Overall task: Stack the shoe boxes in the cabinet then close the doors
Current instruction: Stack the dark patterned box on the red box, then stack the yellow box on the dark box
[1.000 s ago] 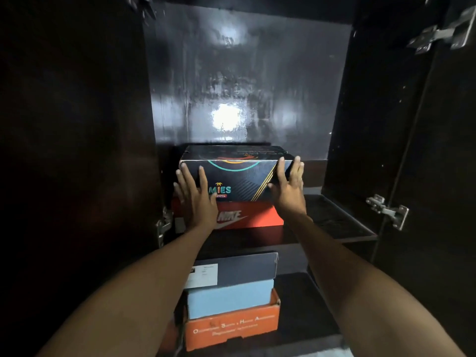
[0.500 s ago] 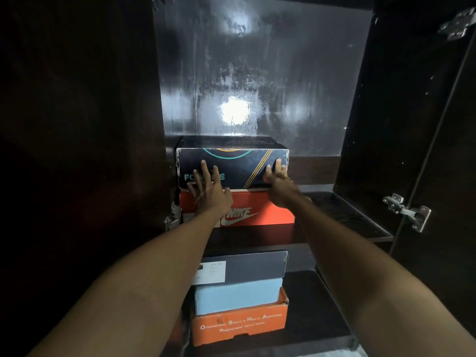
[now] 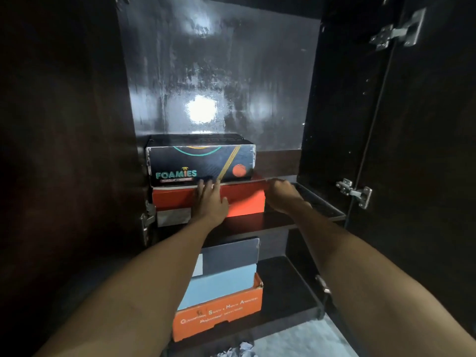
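Note:
A dark "Foamies" shoe box (image 3: 201,158) lies on top of a red shoe box (image 3: 247,199) on the upper shelf (image 3: 278,222) of a dark cabinet. My left hand (image 3: 210,199) lies flat, fingers spread, against the red box's front face, fingertips at the Foamies box's lower edge. My right hand (image 3: 282,193) curls around the red box's right end, at its top corner. On the lower shelf (image 3: 288,300) an orange box (image 3: 219,315) carries a light blue box (image 3: 219,284) and a grey box (image 3: 231,256).
The cabinet doors stand open: the right door (image 3: 425,150) with metal hinges (image 3: 355,191), the left door (image 3: 64,150) dark beside my arm. The glossy back wall (image 3: 219,73) reflects a light. Pale floor (image 3: 304,341) and crumpled paper (image 3: 239,350) show at the bottom.
Both hands dropped from the Foamies box's front to the red box below it. The Foamies box now sits further back on the stack, with its full label showing.

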